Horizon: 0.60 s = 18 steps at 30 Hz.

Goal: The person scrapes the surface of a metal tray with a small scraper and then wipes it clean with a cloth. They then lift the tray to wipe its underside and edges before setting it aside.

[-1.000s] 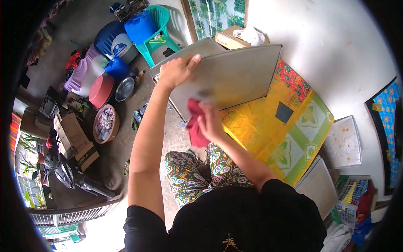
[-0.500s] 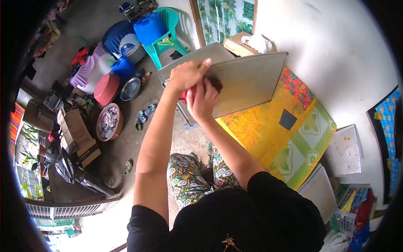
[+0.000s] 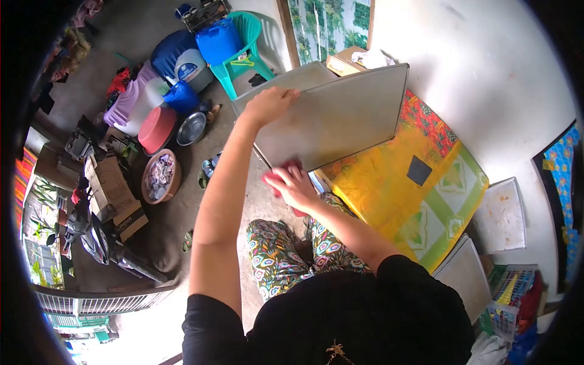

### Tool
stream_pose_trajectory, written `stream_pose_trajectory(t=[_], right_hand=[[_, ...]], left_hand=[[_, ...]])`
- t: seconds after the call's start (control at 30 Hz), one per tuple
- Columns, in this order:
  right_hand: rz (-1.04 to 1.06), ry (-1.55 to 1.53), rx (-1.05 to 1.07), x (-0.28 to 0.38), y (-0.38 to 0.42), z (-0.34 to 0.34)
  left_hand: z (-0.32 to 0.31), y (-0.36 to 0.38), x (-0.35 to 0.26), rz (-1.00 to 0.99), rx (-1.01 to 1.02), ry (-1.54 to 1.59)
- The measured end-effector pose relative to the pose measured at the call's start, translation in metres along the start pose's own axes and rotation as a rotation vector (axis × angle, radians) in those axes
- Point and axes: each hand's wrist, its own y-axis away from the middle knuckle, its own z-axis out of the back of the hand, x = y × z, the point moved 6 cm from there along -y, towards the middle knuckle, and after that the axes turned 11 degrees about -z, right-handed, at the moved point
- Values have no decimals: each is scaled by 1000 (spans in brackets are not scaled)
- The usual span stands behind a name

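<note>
The left hand (image 3: pixel 267 103) grips the metal tray (image 3: pixel 334 118) by its top edge, tilting it upright over the counter's (image 3: pixel 420 201) near corner so the right hand (image 3: pixel 292 185), fingers closed on a red cloth (image 3: pixel 275 176), reaches its lower edge.

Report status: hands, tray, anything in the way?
Left hand grips metal tray at its top edge, tray tilted up over yellow table. Right hand presses red cloth at tray's lower edge. Nothing blocking.

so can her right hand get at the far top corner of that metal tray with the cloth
Probably yes: the right hand holds the red cloth at the metal tray lower edge, its face bare; the left hand grips the other corner.
</note>
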Motion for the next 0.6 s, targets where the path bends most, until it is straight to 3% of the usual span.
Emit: stream_pose_trajectory(t=[0.07,0.17,0.27,0.4,0.5,0.6], right_hand=[[-29,32,-371,22,-42,58],[-67,51,-515,45,-90,111],[-229,204,-439,51,-98,98],[-183,189,-384,40,-63,61],[-220,252,-246,18,-20,3],[-334,278,24,-18,30,-79]], left_hand=[[-5,-9,5,-94,14,84],[-9,-17,2,-90,55,120],[-7,-17,-11,-65,48,69],[-6,-13,-7,-42,11,17],[-4,-7,-7,-10,15,12],[-7,-7,-7,-39,41,18]])
